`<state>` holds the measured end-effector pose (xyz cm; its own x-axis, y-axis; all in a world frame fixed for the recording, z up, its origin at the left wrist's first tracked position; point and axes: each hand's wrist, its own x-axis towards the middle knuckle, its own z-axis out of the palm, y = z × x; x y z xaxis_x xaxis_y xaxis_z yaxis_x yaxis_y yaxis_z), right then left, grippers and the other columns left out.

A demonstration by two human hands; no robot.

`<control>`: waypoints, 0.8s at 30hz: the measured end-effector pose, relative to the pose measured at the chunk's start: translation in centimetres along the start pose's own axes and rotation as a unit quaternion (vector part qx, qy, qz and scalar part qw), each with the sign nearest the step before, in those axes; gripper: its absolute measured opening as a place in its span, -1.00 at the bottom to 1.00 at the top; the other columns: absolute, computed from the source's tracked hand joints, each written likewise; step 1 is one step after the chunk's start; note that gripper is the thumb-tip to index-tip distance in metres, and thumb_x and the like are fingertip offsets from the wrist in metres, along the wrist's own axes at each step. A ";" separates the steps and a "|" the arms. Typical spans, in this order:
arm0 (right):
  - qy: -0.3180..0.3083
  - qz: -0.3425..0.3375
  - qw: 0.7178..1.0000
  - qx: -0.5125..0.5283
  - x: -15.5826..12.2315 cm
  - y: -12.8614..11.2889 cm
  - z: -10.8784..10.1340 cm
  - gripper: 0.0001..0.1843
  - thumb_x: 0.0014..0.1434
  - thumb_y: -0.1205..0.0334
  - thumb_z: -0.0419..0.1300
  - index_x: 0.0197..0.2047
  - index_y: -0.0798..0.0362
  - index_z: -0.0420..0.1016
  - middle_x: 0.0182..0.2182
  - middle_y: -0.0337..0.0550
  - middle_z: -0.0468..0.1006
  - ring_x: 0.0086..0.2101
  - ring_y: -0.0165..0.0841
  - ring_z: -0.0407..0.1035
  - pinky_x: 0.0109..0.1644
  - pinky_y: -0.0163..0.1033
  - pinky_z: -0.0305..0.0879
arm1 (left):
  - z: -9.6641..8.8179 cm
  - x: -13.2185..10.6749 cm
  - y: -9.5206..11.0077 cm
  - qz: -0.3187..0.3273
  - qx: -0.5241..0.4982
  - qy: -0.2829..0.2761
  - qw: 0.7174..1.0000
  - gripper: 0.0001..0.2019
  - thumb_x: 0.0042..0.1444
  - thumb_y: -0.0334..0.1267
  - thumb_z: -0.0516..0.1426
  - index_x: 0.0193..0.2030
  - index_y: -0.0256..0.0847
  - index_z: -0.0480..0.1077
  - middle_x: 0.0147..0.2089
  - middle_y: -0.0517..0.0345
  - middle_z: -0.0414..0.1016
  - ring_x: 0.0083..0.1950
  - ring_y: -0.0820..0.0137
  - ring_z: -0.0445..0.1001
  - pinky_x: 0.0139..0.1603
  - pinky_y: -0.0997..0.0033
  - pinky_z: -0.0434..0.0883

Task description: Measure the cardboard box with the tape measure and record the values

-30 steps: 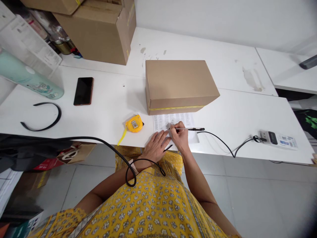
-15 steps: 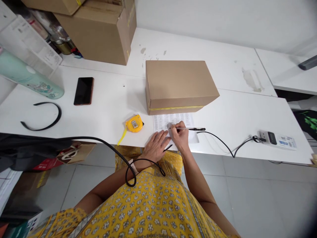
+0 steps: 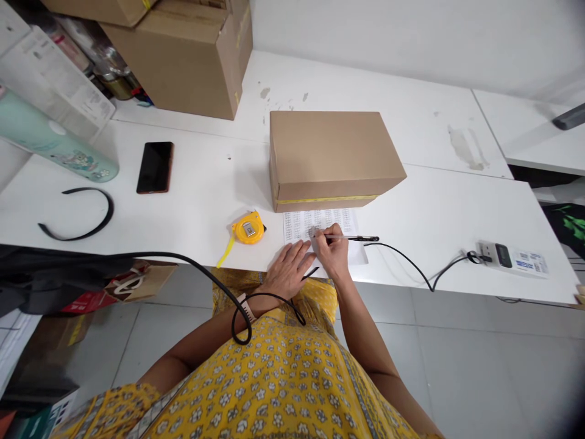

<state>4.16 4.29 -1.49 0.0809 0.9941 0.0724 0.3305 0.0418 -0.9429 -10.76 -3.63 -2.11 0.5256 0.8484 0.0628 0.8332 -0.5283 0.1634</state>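
Pinched between thumb and fingers of the right hand (image 3: 333,256): a slim pen (image 3: 359,238), lying nearly level, tip poking out leftward over a printed sheet (image 3: 298,225), back end jutting right of the knuckles. By the look of it, light, stiff and perhaps slick along the smooth barrel; best held low, near the tip, as now. Touching the paper or just above, too small to tell. As for the sheet, thin and flat, probably apt to slide or crease unless pressed at the near edge. By that edge, just left of the gripping fingers, the left hand (image 3: 286,271), palm down, fingers nearly together, thumb apart, nothing clamped. Straight beyond both sets of fingertips, a cardboard box (image 3: 336,146) with a yellow strip (image 3: 326,199) along the near side. Left of the left fingertips, a yellow tape measure (image 3: 248,228); farther left, a phone (image 3: 155,167). Right of the writing fingers, a black cable (image 3: 408,261) running toward a small white device (image 3: 503,256)
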 end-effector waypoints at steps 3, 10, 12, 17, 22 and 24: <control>-0.002 -0.003 1.000 0.000 0.0 0.0 0.0 -0.71 0.19 0.12 0.20 -0.47 -0.04 0.19 -0.61 -0.41 0.21 -0.54 -0.45 0.14 -0.42 -0.29 0.12 | 0.2 0.0 0.0 -0.001 0.002 0.003 1.000 -0.41 0.31 -0.11 0.12 0.41 -0.28 0.18 0.52 -0.18 0.09 0.54 0.06 0.04 0.50 0.00 0.04; -0.005 -0.002 1.000 0.007 -0.1 0.2 0.0 -0.74 0.16 0.18 0.20 -0.47 -0.04 0.19 -0.60 -0.41 0.20 -0.53 -0.45 0.13 -0.42 -0.29 0.11 | 0.1 0.0 0.0 0.002 0.000 0.003 1.000 -0.40 0.29 -0.12 0.13 0.40 -0.30 0.18 0.52 -0.19 0.09 0.53 0.04 0.06 0.49 0.00 0.04; -0.003 -0.003 1.000 0.007 -0.1 0.2 0.1 -0.75 0.15 0.20 0.20 -0.47 -0.03 0.19 -0.59 -0.41 0.21 -0.53 -0.45 0.14 -0.42 -0.29 0.11 | 0.0 0.0 -0.1 0.003 -0.001 0.002 1.000 -0.41 0.30 -0.12 0.13 0.40 -0.30 0.18 0.52 -0.20 0.09 0.52 0.04 0.06 0.49 -0.01 0.05; 0.007 0.008 1.000 0.008 0.0 0.0 0.0 -0.75 0.14 0.19 0.20 -0.47 -0.04 0.18 -0.60 -0.41 0.20 -0.54 -0.45 0.13 -0.43 -0.29 0.11 | 0.1 0.0 -0.1 0.002 0.004 0.003 1.000 -0.42 0.31 -0.11 0.10 0.41 -0.28 0.18 0.52 -0.19 0.10 0.53 0.06 0.05 0.48 -0.01 0.06; 0.009 0.000 1.000 0.003 0.0 -0.2 0.0 -0.74 0.14 0.19 0.20 -0.47 -0.04 0.18 -0.60 -0.41 0.20 -0.53 -0.45 0.14 -0.42 -0.29 0.11 | 0.2 0.0 0.0 0.002 0.011 0.012 1.000 -0.41 0.30 -0.10 0.13 0.40 -0.27 0.20 0.51 -0.18 0.11 0.52 0.05 0.08 0.49 0.00 0.07; 0.006 -0.001 1.000 0.003 0.0 -0.1 0.0 -0.73 0.14 0.20 0.20 -0.48 -0.04 0.17 -0.60 -0.41 0.20 -0.54 -0.46 0.13 -0.43 -0.29 0.09 | 0.2 -0.1 0.0 0.004 0.012 0.015 1.000 -0.41 0.30 -0.09 0.13 0.40 -0.28 0.19 0.51 -0.19 0.11 0.52 0.05 0.07 0.49 0.01 0.06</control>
<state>4.12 4.31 -1.41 0.0919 0.9926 0.0790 0.3251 0.0451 -0.9446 -10.79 -3.70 -2.37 0.5268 0.8448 0.0943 0.8333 -0.5351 0.1386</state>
